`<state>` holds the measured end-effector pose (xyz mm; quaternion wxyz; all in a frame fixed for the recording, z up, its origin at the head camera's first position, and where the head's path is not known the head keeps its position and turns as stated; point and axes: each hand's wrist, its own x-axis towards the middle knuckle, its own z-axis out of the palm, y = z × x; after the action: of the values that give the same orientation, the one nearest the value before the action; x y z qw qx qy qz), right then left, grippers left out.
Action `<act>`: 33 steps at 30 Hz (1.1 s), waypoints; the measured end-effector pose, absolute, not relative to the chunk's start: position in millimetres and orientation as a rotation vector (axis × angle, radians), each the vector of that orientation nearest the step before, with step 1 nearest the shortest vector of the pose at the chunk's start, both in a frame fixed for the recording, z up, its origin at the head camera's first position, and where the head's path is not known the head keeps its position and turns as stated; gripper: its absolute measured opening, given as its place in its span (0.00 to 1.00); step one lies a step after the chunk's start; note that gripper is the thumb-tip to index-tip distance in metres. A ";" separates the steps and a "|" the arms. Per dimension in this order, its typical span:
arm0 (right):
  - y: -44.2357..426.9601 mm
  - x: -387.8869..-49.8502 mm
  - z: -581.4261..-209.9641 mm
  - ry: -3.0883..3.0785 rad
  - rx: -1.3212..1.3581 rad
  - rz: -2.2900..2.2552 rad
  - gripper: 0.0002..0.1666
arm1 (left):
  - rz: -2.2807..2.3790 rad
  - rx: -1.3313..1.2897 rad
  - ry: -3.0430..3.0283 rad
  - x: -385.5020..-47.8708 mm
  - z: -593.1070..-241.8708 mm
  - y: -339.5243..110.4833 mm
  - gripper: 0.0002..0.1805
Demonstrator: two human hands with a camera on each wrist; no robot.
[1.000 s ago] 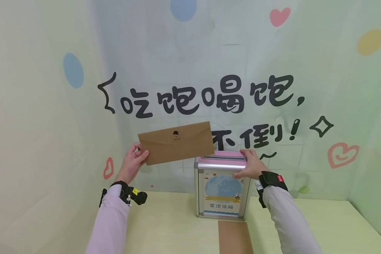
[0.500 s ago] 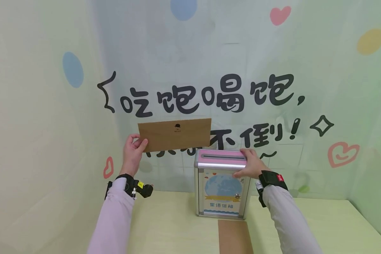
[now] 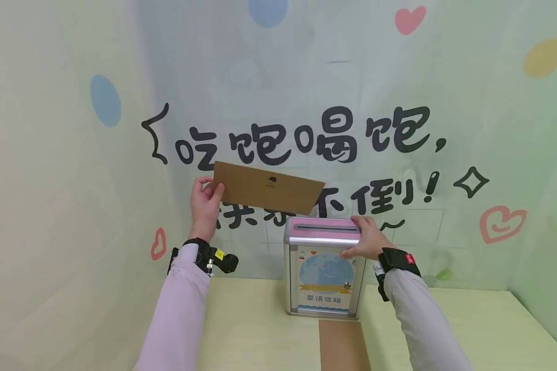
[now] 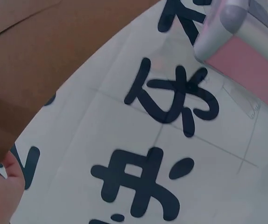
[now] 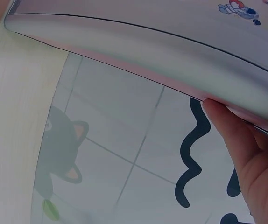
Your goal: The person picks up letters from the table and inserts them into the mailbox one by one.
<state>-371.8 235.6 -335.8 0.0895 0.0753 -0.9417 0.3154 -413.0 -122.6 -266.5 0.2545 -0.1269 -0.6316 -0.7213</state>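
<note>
A brown paper envelope [image 3: 266, 189] with a small dark hat print is pinched at its left end by my left hand [image 3: 206, 203]. Its right end slants downward, just above the slot of a letter box [image 3: 325, 278]. That box has a pink top [image 3: 301, 234], silver edges and a front panel with a blue globe picture. Over the box's upper right corner, my right hand [image 3: 369, 239] grips the edge, thumb on the front. In the left wrist view the envelope [image 4: 54, 56] bends across the upper left, apart from the box corner [image 4: 232, 18].
The letter box stands on a pale wooden table [image 3: 250, 319] close to the back wall. Another flat brown envelope [image 3: 343, 345] lies on the table in front of it. Behind, a printed wall cloth [image 3: 278, 77] carries black characters and coloured shapes.
My left hand has risen and moved right with the envelope. The envelope's right end has tipped from pointing up to pointing down. My right hand stays on the box.
</note>
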 end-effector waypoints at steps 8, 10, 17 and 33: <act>236.5 -371.6 -335.7 -2.795 0.244 0.949 0.62 | -1.891 -0.411 -1.749 -410.8 -248.7 -101.3 0.10; 236.8 -371.8 -335.9 -2.795 0.246 0.946 0.61 | -1.869 -0.437 -1.780 -409.3 -244.0 -95.6 0.12; 237.0 -373.1 -337.4 -2.800 0.236 0.952 0.61 | -1.716 -0.564 -1.871 -408.4 -230.0 -81.1 0.13; 235.5 -370.9 -334.3 -2.815 0.228 0.944 0.62 | -1.537 -0.722 -1.920 -404.2 -215.6 -59.6 0.10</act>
<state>-370.9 235.5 -334.3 0.0820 0.0765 -0.9421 0.3160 -404.2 -59.6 -215.6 0.2851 -0.2699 -0.7179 -0.5749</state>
